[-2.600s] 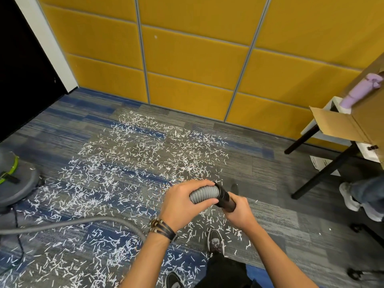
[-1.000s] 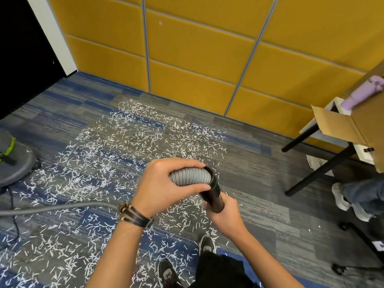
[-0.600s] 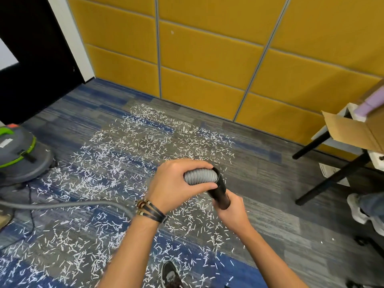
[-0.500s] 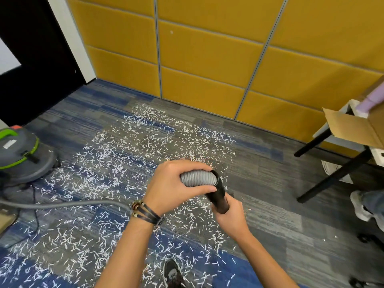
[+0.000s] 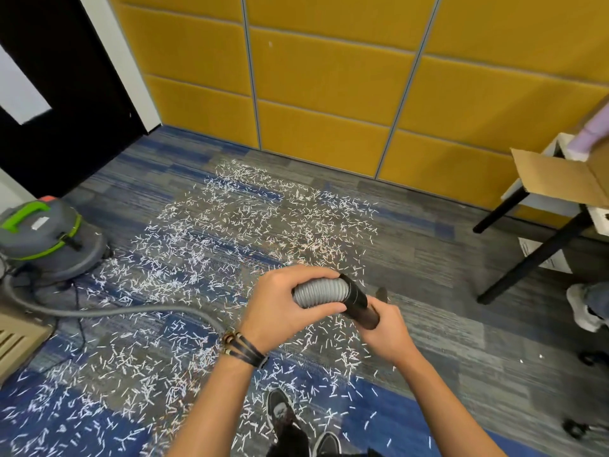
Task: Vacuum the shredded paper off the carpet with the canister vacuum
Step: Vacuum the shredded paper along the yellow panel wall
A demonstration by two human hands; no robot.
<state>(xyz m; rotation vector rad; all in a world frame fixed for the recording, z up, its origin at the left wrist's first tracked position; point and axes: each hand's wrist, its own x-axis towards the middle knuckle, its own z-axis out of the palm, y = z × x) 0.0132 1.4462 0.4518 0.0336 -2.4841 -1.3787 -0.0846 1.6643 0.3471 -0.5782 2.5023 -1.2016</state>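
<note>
White shredded paper (image 5: 230, 245) lies scattered across the grey and blue carpet (image 5: 428, 308). A grey canister vacuum with green trim (image 5: 46, 242) stands at the left. Its grey ribbed hose (image 5: 321, 293) runs over the floor up to my hands. My left hand (image 5: 283, 308) grips the hose just behind the black wand tube (image 5: 361, 306). My right hand (image 5: 385, 331) holds the black tube from below. The tube's far end is hidden behind my right hand.
A yellow panelled wall (image 5: 329, 94) closes the far side, with a dark door (image 5: 59, 94) at the left. A black-legged table (image 5: 527, 245) with a cardboard box (image 5: 560, 179) stands at the right. Another person's shoe (image 5: 583, 305) is beside it. My shoes (image 5: 280, 413) are below.
The view has swung left and the whole canister vacuum has come into sight. Both hands keep their hold on the hose and tube, which sit slightly further right in view.
</note>
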